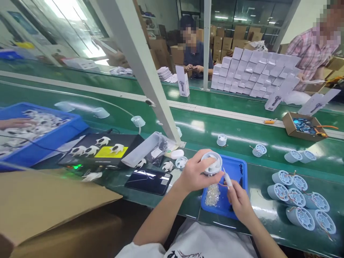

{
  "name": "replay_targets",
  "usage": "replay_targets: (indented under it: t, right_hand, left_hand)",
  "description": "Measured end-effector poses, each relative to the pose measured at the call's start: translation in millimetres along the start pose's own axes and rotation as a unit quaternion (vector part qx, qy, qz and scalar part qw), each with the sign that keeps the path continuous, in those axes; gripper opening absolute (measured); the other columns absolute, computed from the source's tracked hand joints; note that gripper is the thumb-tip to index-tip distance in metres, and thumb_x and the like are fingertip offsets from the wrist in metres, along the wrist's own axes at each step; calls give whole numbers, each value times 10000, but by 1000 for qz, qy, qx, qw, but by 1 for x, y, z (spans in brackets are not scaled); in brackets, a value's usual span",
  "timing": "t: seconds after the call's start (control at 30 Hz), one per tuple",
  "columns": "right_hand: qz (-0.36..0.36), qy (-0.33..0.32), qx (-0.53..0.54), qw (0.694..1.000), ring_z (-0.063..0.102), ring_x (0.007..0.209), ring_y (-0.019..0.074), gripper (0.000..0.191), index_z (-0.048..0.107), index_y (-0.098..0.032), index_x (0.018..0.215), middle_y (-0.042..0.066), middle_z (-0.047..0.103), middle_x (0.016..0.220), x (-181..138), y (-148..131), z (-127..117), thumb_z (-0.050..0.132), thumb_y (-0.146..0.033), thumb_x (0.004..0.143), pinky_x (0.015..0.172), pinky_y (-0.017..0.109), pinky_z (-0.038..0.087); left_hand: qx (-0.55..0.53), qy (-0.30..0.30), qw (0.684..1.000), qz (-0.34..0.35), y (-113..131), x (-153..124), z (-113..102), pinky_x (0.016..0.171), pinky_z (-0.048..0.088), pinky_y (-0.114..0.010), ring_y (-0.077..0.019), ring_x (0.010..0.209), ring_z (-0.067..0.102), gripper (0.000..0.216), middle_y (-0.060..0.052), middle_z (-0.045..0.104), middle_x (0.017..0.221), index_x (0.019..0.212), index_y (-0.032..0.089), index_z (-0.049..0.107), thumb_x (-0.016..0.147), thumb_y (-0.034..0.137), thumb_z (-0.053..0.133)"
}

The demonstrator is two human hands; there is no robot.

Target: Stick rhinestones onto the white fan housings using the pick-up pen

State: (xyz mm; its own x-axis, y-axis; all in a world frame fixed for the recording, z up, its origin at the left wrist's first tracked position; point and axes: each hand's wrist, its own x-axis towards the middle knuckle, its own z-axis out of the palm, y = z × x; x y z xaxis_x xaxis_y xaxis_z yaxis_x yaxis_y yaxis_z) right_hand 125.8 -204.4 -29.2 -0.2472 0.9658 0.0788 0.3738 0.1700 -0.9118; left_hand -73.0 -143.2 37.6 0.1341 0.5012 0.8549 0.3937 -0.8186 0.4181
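My left hand [195, 173] is closed around a white round fan housing [212, 163], holding it over a small blue tray [236, 170]. My right hand [239, 200] pinches a thin white tool [227, 178] whose tip points up toward the housing. A heap of tiny clear parts [213, 195] lies in the tray below both hands. White fan blades [168, 166] and a second housing [181, 162] lie just left of my left hand.
Several finished round housings [301, 200] lie at the right on the green belt [242, 139]. A phone [149, 181], a black pad [99, 150], a blue bin [40, 138] and a cardboard box [48, 208] sit left. Stacked white boxes [252, 73] and two people are across.
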Motion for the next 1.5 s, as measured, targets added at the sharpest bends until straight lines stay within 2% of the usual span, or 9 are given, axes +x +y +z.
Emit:
replay_targets:
  t: [0.1,0.2,0.37,0.53,0.63,0.73,0.97,1.3,1.5]
  right_hand:
    - [39,34,-24,998,511,557,152,387,573,-189,986,-11,530,650,10,-1,-13,370,-518,956,548,263,440]
    - [44,57,-68,995,514,593,171,315,544,-210,919,-1,553,674,32,-8,-25,402,-492,911,590,288,437]
    - [79,18,-170,982,519,630,170,140,511,-221,769,-12,575,665,81,-8,-35,557,-346,812,618,270,387]
    - [74,-107,-241,962,546,642,149,36,592,-196,780,-8,633,701,102,-7,-24,571,-204,808,633,245,367]
    - [75,-127,-263,954,577,681,160,44,622,-185,789,13,669,752,104,-6,-17,583,-175,809,646,244,370]
    - [78,-139,-276,948,606,735,174,48,643,-179,816,28,692,797,105,-5,-14,595,-169,815,673,245,378]
    - [79,-155,-307,936,599,720,179,70,656,-180,851,40,700,809,106,-4,-10,586,-187,848,651,246,353]
    - [71,-147,-292,942,560,672,173,109,614,-181,772,33,656,725,102,-5,-13,556,-210,860,629,256,332]
    - [96,-76,-111,986,482,595,126,191,591,-184,787,-23,575,660,77,-6,-36,538,-358,845,609,248,384]
  left_hand:
    - [62,-35,997,-42,-10,4,-7,688,555,-273,-155,819,661,281,-54,670,996,814,217,483,756,340,730]
    - [71,-126,978,-149,-23,5,-9,737,558,-297,-185,907,672,325,-72,661,1073,944,213,498,759,362,720]
    - [134,-307,892,-302,-62,20,1,913,525,-407,-259,1070,616,502,-99,596,1180,1208,190,468,777,350,670]
    - [253,-433,814,-291,-109,38,28,1070,417,-403,-305,1300,416,479,-136,424,1344,1290,203,529,814,216,583]
    - [267,-472,784,-303,-128,46,43,1070,408,-437,-329,1330,381,579,-158,395,1391,1363,205,487,793,153,573]
    - [251,-511,761,-310,-133,58,55,1096,358,-533,-369,1349,363,625,-177,421,1405,1378,194,480,775,242,638]
    - [191,-561,763,-257,-115,91,82,1134,324,-482,-313,1370,346,596,-126,412,1450,1391,246,476,833,428,579]
    - [144,-621,739,-216,-115,107,110,1105,385,-464,-310,1338,405,661,-118,441,1444,1389,263,488,765,442,608]
    - [118,-622,746,-207,-116,105,109,1111,380,-375,-260,1332,432,639,-98,460,1430,1384,259,476,783,446,587]
